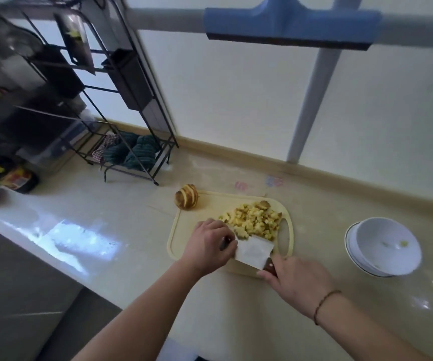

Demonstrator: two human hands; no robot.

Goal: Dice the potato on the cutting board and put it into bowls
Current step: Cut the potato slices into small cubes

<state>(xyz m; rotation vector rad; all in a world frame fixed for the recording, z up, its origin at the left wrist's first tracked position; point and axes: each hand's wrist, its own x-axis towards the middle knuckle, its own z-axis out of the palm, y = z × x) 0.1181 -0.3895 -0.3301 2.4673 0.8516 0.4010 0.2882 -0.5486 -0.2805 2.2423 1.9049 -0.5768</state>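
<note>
A person is dicing potato on a pale cutting board (pixel 176 238), the right hand (pixel 298 282) gripping the knife (pixel 253 252) by its handle while the left hand (pixel 210 244), fingers curled, is touching the blade's end beside a small uncut piece. The diced potato (pixel 253 220), heaped at the board's far right, looks light, firm and wet, likely slippery, best scooped rather than pinched. A scored potato (pixel 186 196) is sitting off the board's far left corner. Stacked white bowls (pixel 385 247) are waiting right of the board on a glossy beige counter (pixel 132 212); a black wire rack (pixel 121 142) is standing well behind the board against the white wall.
</note>
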